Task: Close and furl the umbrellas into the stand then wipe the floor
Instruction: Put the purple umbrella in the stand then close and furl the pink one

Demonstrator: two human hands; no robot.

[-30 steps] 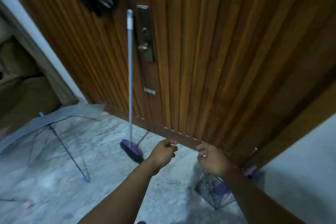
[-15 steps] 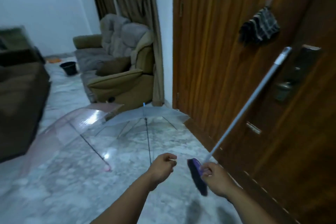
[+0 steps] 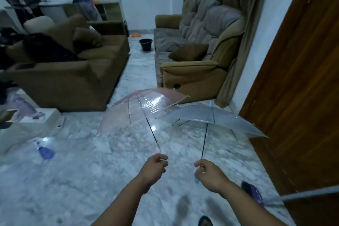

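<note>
- Umbrellas first: the pink umbrella [image 3: 145, 108] and the clear umbrella [image 3: 212, 119] both stand open on the marble floor [image 3: 91, 170], canopies touching or overlapping near the sofa [image 3: 192, 71], shafts slanting back toward us.
- Our left hand [image 3: 154, 168] has its grip curled just below the pink handle; whether the fingers actually enclose it we cannot tell, since the hook shows above the knuckles.
- Our right hand [image 3: 211, 174] looks closed around the lower end of the clear umbrella's shaft, a blue handle tip poking out beneath the fist.
- No stand shows in this view, so we judge nothing is furled yet.
- To do the closing well, we would take one umbrella at a time: one hand steady on the handle, the other sliding the runner down the shaft until it latches (transparent canopies crease and cling when wet).
- Then we would twist the folds one way and fasten the strap before stowing.
- The broom [image 3: 256, 196] leans by the wooden door [image 3: 293, 97] at our right, near enough to trip over.
</note>
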